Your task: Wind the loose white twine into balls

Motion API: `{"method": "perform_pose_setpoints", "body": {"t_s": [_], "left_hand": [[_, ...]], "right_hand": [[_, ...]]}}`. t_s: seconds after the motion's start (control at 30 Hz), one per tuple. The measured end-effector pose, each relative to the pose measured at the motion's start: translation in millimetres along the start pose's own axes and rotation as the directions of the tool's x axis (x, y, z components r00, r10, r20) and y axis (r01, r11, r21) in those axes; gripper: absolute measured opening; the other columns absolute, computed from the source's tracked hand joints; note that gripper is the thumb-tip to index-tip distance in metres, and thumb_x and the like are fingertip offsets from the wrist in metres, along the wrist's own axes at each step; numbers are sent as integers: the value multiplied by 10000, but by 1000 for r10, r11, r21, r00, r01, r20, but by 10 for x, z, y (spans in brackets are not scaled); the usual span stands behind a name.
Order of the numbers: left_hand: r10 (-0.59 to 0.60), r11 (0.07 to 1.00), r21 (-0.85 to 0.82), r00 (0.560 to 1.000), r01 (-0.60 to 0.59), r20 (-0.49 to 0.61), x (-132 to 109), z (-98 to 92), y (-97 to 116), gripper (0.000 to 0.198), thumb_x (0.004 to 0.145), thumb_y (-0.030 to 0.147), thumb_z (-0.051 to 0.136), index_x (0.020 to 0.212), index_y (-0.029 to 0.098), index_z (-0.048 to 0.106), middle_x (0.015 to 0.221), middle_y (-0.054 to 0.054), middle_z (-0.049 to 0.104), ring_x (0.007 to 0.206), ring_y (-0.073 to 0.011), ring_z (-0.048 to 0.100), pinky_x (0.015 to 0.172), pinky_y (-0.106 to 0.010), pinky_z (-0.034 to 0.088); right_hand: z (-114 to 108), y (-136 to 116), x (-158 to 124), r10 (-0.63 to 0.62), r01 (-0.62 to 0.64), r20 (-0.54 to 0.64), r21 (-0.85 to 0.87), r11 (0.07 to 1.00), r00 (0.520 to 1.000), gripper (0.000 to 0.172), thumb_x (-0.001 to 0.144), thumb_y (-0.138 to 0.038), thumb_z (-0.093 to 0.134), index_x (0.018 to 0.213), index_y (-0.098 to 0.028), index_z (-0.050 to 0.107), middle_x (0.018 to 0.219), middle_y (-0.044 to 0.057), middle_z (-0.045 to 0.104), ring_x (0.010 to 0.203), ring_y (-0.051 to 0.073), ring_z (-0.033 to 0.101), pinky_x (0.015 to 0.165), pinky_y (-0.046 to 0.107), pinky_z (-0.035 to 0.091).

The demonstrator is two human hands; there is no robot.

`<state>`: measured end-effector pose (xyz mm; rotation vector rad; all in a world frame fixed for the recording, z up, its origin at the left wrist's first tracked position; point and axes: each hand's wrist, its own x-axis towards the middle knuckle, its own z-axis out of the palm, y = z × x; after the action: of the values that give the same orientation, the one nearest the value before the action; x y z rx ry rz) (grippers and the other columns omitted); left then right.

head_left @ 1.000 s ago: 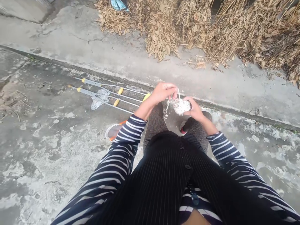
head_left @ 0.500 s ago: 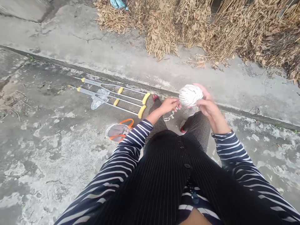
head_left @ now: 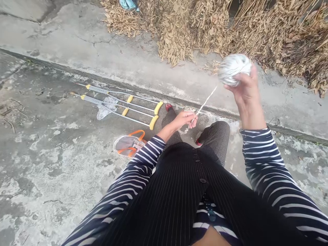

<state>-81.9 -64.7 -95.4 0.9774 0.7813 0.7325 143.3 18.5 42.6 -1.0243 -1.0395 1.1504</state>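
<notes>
A thick ball of white cord (head_left: pixel 233 70) is in my right hand (head_left: pixel 246 87), raised up and to the right, with the fingers wrapped round its side. Motion blurs the ball a little. From it a straight length of white cord (head_left: pixel 207 101) runs down to my left hand (head_left: pixel 186 119), whose fingers are pinched shut on it above my legs. Below the left hand a short loose bit of cord dangles in front of the ground.
Two crutches with yellow pads (head_left: pixel 154 122) lie on the concrete to the left, by a clear plastic bag (head_left: pixel 106 107). An orange-handled bag (head_left: pixel 128 145) stands near my left forearm. Beyond a low kerb (head_left: pixel 143 92), dry plant stalks (head_left: pixel 179 34) are heaped.
My right hand has moved up and right with the ball, away from the left hand. A length of cord now stretches between them. My left hand has stayed nearly in place.
</notes>
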Motion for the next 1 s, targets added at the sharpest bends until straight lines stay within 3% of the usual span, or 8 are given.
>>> {"method": "perform_pose_setpoints", "body": {"t_s": [0.2, 0.3, 0.4, 0.5, 0.6, 0.77, 0.87, 1.0], "left_hand": [[-71, 997, -6, 996, 71, 49, -142, -44, -402, 495, 780, 553, 787, 913, 87, 689, 828, -99, 718, 729, -152, 695, 605, -236, 553], [-86, 984, 138, 977, 114, -193, -53, -170, -513, 475, 747, 426, 824, 1082, 111, 704, 1021, -123, 740, 871, -187, 705, 690, -275, 589], [114, 920, 387, 902, 62, -416, 112, -309, -340, 489, 775, 310, 784, 1226, 149, 687, 1179, -125, 722, 1015, -229, 692, 858, -362, 599], [410, 826, 542, 825, -155, -390, 288, -347, 19, 554, 819, 282, 736, 1354, 192, 628, 1338, -125, 673, 1211, -268, 637, 1020, -421, 543], [553, 772, 544, 769, -328, -320, 468, -246, 278, 504, 795, 262, 763, 1283, 173, 669, 1303, -118, 700, 1241, -284, 630, 1080, -432, 504], [539, 822, 399, 779, -406, -319, 672, 14, 231, 241, 786, 310, 786, 958, 144, 758, 973, -95, 780, 1068, -277, 694, 989, -410, 544], [518, 843, 354, 792, -406, -325, 645, 115, 178, 235, 788, 367, 779, 856, 143, 758, 864, -71, 774, 1002, -260, 700, 958, -388, 542], [468, 872, 287, 850, -398, -243, 483, 178, 228, 303, 868, 418, 669, 785, 137, 743, 830, -57, 767, 931, -208, 697, 987, -345, 508]], "right_hand": [[-8, -494, 161, -129, 129, -6, -26, 991, 992, 539, 560, -172, 693, 1053, -341, 559, 1098, -45, 689, 837, 196, 625, 530, 296, 560], [60, -631, 69, -166, 170, 104, -22, 985, 981, 550, 570, -166, 720, 1065, -346, 566, 1180, -26, 666, 920, 237, 657, 509, 307, 559], [169, -516, -146, -5, 27, 274, -74, 997, 962, 586, 528, -149, 787, 1049, -319, 579, 1238, 11, 645, 1012, 288, 675, 527, 327, 597], [270, -213, -376, 223, -170, 401, -162, 972, 889, 607, 545, -197, 826, 1094, -314, 594, 1207, 32, 657, 1006, 303, 688, 589, 387, 648], [336, 38, -522, 335, -295, 402, -162, 942, 852, 619, 542, -206, 830, 1104, -311, 589, 1127, 15, 668, 893, 260, 700, 602, 400, 664], [348, 83, -556, 373, -338, 396, -159, 928, 839, 629, 540, -212, 818, 1118, -319, 593, 1138, 12, 662, 895, 259, 707, 649, 432, 676], [308, 9, -510, 347, -297, 388, -184, 937, 854, 618, 551, -219, 809, 1126, -320, 605, 1145, 18, 665, 973, 301, 711, 692, 481, 683], [242, -109, -398, 287, -231, 347, -194, 953, 893, 628, 541, -215, 807, 1130, -316, 614, 1132, 26, 685, 999, 327, 708, 687, 501, 686]]}}
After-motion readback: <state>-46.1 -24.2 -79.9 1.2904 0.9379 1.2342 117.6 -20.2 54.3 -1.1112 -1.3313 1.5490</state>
